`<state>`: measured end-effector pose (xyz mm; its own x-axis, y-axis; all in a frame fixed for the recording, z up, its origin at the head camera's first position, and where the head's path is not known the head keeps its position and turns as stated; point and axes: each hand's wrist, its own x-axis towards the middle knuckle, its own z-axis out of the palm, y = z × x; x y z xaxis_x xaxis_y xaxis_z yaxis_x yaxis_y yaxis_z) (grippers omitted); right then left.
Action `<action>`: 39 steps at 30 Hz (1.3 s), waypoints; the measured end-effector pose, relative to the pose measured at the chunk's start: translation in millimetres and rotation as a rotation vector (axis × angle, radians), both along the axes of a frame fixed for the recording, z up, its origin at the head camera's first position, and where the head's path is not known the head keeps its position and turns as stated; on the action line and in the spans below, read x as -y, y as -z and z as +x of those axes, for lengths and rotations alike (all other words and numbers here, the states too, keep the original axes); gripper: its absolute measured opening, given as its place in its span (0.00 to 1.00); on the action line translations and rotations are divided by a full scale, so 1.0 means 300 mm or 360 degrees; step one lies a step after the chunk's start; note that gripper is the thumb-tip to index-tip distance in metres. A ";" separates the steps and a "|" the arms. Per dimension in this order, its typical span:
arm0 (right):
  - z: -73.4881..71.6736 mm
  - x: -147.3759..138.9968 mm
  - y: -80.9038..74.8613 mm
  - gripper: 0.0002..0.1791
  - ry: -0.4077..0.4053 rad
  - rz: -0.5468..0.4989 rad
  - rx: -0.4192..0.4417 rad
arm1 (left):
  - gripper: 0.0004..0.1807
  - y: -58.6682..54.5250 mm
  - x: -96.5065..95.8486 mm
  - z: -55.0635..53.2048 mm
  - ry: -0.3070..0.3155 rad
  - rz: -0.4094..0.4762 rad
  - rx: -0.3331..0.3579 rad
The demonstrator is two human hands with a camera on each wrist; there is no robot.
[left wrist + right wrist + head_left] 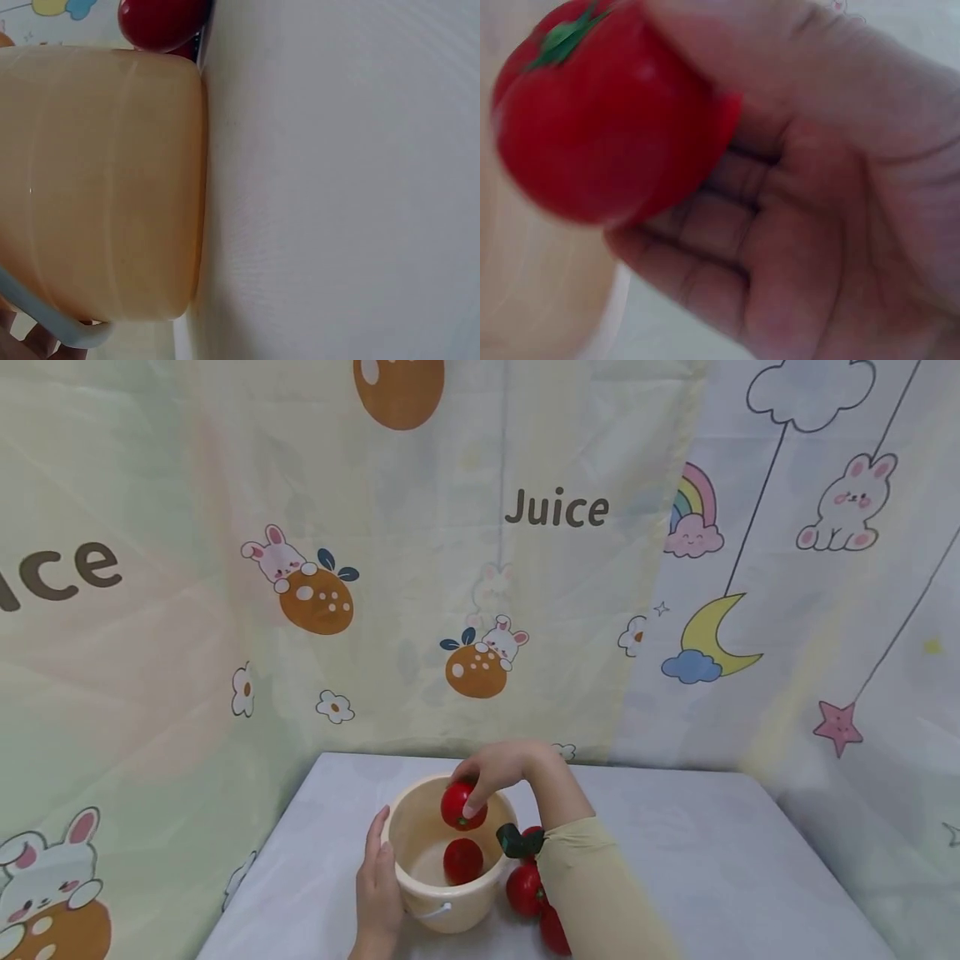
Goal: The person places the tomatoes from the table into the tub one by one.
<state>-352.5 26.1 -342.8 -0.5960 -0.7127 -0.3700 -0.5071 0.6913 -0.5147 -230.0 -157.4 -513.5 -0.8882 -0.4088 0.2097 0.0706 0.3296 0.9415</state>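
Observation:
In the head view a cream bucket (453, 910) stands upright with one red tomato (463, 862) inside. My right hand (498, 772) holds another tomato (454, 803) over the bucket's mouth, thumb on one side and fingers around the other. The right wrist view shows this tomato (600, 127) close up with its green stem cap. My left hand (380, 889) rests against the bucket's left outer wall, its fingers reaching up to the rim. The left wrist view shows the bucket's side (97, 180) and its pale handle (45, 315), with fingertips (37, 341) beside it.
Right of the bucket, by my right sleeve (600, 885), lie more tomatoes (523, 891), partly hidden by the arm. A dark strap-like device (519, 842) sits at that wrist. Printed cloth (420, 552) hangs behind the white table (697, 852).

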 end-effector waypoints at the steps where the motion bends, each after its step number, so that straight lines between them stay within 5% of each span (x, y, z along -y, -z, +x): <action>1: -0.003 0.009 0.002 0.24 -0.0005 0.0022 -0.0002 | 0.22 0.000 0.000 0.000 0.0002 -0.0002 0.0002; 9: -0.016 0.076 0.048 0.18 -0.0023 0.0103 -0.0037 | 0.22 0.004 0.007 0.004 -0.0013 -0.0039 -0.0087; 16: -0.028 0.124 0.108 0.18 -0.0042 0.0053 0.0165 | 0.22 0.002 0.009 0.001 -0.0005 -0.0029 -0.0018; 27: -0.035 0.142 0.199 0.18 0.0039 0.0085 0.0283 | 0.22 0.003 0.009 -0.001 -0.0015 -0.0060 -0.0070; 39: -0.027 0.147 0.224 0.15 -0.0027 0.0138 0.0121 | 0.22 0.006 0.009 -0.001 -0.0008 -0.0070 -0.0055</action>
